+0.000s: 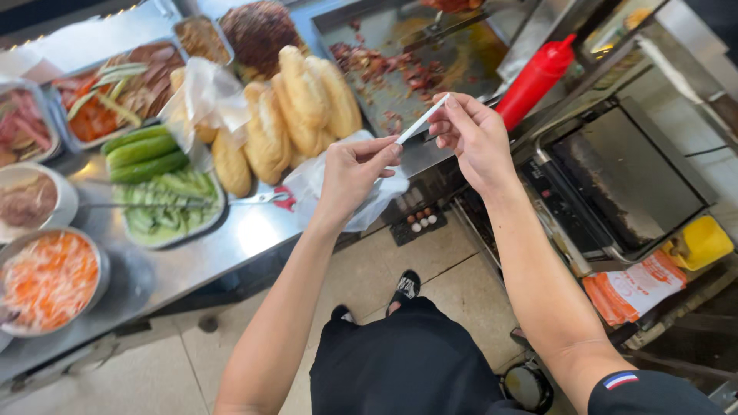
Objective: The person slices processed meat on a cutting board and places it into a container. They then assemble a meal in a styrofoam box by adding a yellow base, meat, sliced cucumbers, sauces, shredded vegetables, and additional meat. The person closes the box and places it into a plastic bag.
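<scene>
A thin white paper strip (422,121) is pinched at its lower end by the left hand (350,173) and at its upper end by the right hand (475,138), above the steel counter's (246,230) front edge. Bread rolls (296,115) lie unfilled; the strip is not yet applied anywhere.

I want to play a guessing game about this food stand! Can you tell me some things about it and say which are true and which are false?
1. Both hands hold a thin white strip between them. True: the left hand and right hand each pinch an end.
2. The squeeze bottle is yellow. False: it is red.
3. Bread rolls are piled on the counter. True.
4. The cucumbers are all sliced. False: some lie whole beside a dish of slices.
5. A bowl holds shredded carrot. True.
</scene>
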